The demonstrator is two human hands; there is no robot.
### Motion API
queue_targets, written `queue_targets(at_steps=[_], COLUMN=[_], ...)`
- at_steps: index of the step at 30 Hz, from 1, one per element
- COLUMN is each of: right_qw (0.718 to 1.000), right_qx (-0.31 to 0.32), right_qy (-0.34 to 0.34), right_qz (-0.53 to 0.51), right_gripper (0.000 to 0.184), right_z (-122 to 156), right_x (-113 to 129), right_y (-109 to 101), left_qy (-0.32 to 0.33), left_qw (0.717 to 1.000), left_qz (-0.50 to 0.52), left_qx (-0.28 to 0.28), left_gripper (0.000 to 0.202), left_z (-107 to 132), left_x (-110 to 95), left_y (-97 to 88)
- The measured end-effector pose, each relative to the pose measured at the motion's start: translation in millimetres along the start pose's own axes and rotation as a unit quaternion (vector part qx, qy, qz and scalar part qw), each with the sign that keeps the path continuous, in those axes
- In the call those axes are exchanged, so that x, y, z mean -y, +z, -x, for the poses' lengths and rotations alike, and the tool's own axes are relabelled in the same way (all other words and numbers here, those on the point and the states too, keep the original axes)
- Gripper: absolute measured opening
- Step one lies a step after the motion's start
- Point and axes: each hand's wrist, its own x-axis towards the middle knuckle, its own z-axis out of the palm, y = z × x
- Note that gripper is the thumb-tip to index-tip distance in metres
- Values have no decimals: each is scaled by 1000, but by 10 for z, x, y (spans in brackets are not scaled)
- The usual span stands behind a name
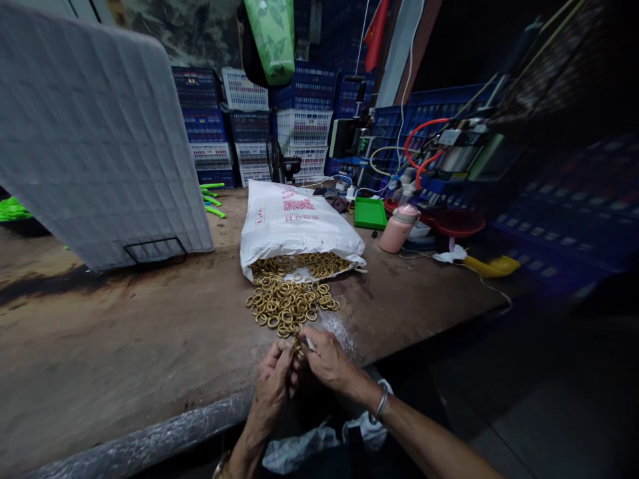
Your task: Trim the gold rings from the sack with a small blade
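Note:
A white sack (294, 229) lies on its side on the wooden workbench (124, 332), and several brass rings (289, 303) spill from its open mouth in a loose heap. My left hand (273, 386) and my right hand (327, 362) meet at the bench's near edge, just below the heap. Both are pinched closed on a small brass ring (298, 346) held between their fingertips. A metal bracelet (382, 402) sits on my right wrist.
A big grey padded panel (94, 133) leans at the left. Behind the sack are a green tray (370, 213), a pink bottle (398, 229), a red bowl (456, 223) and a machine with red hoses (449, 143). Blue and white crates (259, 126) are stacked at the back.

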Motion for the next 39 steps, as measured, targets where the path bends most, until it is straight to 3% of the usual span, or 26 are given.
queue_targets(at_steps=[6,13,18,25,33,39], right_qw=[985,981,977,971,980,976], right_qx=[62,58,43,-25,-20,4], right_qy=[-9,-24,-13,92,72,81], right_qz=[161,184,210,220,186,201], right_gripper=[23,27,29,16,17,18], right_z=[66,65,4,-146,-216,-256], right_x=[33,-10,-215,-492,-431,-415], right_y=[-9,55,-39,-161,19,21], left_qy=[28,55,43,-33,-11,-61], left_qw=[1000,998,996,995,990,980], left_qz=[-7,-36,-72,92,137,189], left_qx=[5,-15,-5,10,6,22], left_gripper=[37,38,35,28,19,29], left_z=[-19,-11,67,69,30,19], left_x=[17,4,-38,-99,-116,-133], left_y=[-7,8,41,-7,-112,-169])
